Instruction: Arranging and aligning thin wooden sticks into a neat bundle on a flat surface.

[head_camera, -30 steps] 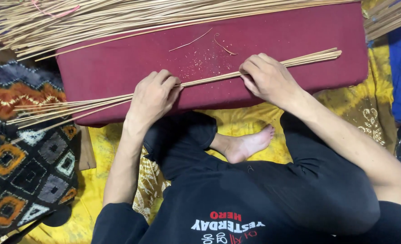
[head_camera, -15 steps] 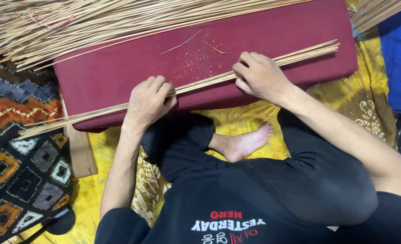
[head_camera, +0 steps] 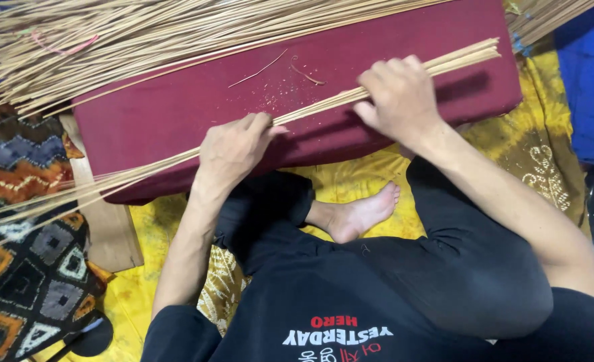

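A thin bundle of long tan sticks (head_camera: 317,107) runs slantwise across a maroon cushion (head_camera: 176,114), its right end raised. My right hand (head_camera: 399,94) is closed around the bundle near that right end. My left hand (head_camera: 233,151) grips the same bundle nearer its middle, at the cushion's front edge. The left ends of the sticks (head_camera: 55,198) fan out past the cushion over a patterned blanket.
A big heap of similar sticks (head_camera: 143,33) lies along the cushion's far side. A knitted patterned blanket (head_camera: 22,268) lies at left, a wooden board (head_camera: 109,234) beside it. Yellow cloth (head_camera: 350,177) covers the floor around my crossed legs and bare foot (head_camera: 360,214). Blue fabric (head_camera: 591,87) sits at right.
Both hands have lifted the bundle's right end and tilted it steeper. My right hand turned over and closed around the sticks; the left ends dropped lower over the blanket.
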